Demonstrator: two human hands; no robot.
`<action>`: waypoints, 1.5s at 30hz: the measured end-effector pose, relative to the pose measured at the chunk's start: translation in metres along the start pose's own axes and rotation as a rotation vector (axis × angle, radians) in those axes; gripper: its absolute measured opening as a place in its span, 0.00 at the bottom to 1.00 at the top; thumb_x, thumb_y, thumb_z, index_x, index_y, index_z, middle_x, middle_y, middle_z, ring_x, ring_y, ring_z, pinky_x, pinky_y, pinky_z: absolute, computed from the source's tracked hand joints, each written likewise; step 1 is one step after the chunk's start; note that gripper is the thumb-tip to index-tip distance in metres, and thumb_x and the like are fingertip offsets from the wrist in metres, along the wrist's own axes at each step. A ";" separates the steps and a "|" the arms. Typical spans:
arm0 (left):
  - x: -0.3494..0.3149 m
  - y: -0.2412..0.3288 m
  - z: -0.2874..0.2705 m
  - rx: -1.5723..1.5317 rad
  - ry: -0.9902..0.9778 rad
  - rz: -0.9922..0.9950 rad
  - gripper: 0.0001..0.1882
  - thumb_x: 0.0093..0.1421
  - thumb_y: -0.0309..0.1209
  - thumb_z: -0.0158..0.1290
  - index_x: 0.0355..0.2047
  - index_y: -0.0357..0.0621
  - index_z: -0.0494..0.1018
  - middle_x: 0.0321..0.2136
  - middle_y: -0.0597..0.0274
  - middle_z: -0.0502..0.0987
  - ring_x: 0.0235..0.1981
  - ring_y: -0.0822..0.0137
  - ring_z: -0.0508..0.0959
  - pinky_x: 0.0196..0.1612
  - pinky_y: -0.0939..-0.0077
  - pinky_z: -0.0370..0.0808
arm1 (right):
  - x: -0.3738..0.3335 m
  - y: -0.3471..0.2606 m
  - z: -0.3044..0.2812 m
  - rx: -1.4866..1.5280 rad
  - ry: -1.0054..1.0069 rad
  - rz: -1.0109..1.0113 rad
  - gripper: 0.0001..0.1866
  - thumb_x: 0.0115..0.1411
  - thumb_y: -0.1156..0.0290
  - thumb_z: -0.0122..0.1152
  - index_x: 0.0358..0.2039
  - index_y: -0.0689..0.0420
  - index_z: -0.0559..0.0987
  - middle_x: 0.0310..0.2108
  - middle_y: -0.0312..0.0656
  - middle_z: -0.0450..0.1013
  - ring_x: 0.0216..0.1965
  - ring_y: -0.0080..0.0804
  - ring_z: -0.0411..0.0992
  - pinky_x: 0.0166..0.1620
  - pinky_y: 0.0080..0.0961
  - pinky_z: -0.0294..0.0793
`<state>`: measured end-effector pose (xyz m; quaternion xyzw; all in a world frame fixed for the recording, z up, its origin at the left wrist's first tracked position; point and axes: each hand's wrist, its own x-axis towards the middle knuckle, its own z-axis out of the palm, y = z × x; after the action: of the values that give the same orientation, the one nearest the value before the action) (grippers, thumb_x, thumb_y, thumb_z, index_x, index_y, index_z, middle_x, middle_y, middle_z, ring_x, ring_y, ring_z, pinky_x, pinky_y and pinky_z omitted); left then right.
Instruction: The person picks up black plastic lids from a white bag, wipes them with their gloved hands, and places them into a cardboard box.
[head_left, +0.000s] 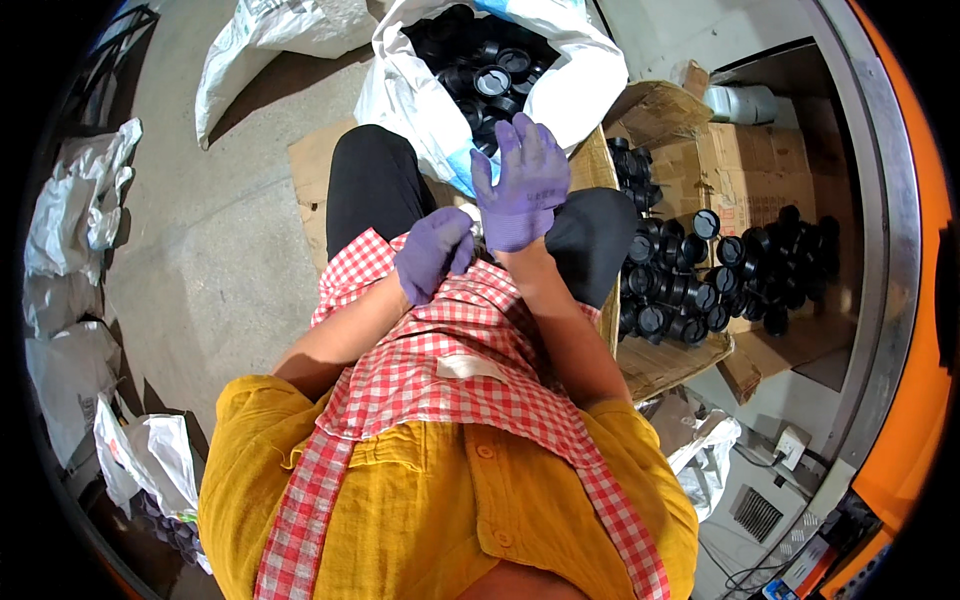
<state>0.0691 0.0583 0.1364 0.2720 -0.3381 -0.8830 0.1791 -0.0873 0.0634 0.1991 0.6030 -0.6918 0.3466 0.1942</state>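
Observation:
Both my hands wear purple gloves. My left hand (pixel 435 257) is closed in front of my lap, over the red-checked apron (pixel 455 330). A small whitish thing (pixel 472 214) shows at its fingers, too little of it visible to name. To the right, my right hand (pixel 522 190) is raised with its fingers stretched out, and nothing shows in it. Just beyond its fingertips stands an open white sack (pixel 575 75), filled with round black plastic parts (pixel 492 82) that look like ribbed caps or fittings.
At my right, an open cardboard box (pixel 680 165) holds many similar black parts (pixel 705 225), lying beside a metal-framed opening. An orange edge (pixel 905 400) curves along the far right. White bags (pixel 75 220) line the left side, and another white sack (pixel 260 50) lies at the back.

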 end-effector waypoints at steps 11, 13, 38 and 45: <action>0.003 0.003 0.001 0.249 -0.210 0.256 0.11 0.62 0.28 0.43 0.42 0.40 0.71 0.36 0.60 0.75 0.37 0.66 0.76 0.40 0.77 0.73 | 0.001 -0.041 -0.004 0.306 -0.074 -0.155 0.17 0.45 0.67 0.62 0.36 0.59 0.74 0.40 0.48 0.69 0.45 0.48 0.66 0.45 0.41 0.67; 0.002 0.005 0.001 0.299 -0.216 0.295 0.11 0.61 0.28 0.43 0.42 0.40 0.71 0.36 0.59 0.75 0.37 0.66 0.76 0.40 0.77 0.73 | 0.004 -0.047 -0.009 0.343 -0.119 -0.137 0.17 0.45 0.67 0.62 0.36 0.59 0.74 0.41 0.47 0.69 0.45 0.47 0.66 0.45 0.40 0.67; 0.013 -0.023 -0.008 0.838 -0.462 0.059 0.16 0.57 0.33 0.45 0.44 0.40 0.71 0.41 0.50 0.75 0.43 0.57 0.76 0.45 0.68 0.71 | -0.017 -0.043 0.004 1.357 -0.173 0.853 0.22 0.57 0.68 0.53 0.51 0.60 0.64 0.50 0.49 0.63 0.49 0.44 0.66 0.49 0.33 0.68; 0.000 0.016 0.038 1.685 -0.245 0.051 0.14 0.54 0.36 0.49 0.37 0.40 0.72 0.36 0.47 0.74 0.38 0.49 0.75 0.41 0.63 0.71 | 0.031 0.003 -0.008 2.110 0.198 1.289 0.21 0.62 0.49 0.40 0.44 0.53 0.66 0.46 0.49 0.66 0.45 0.50 0.66 0.49 0.43 0.65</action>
<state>0.0483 0.0654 0.1709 0.2092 -0.9054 -0.3552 -0.1012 -0.0976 0.0480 0.2254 -0.0142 -0.2276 0.8100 -0.5403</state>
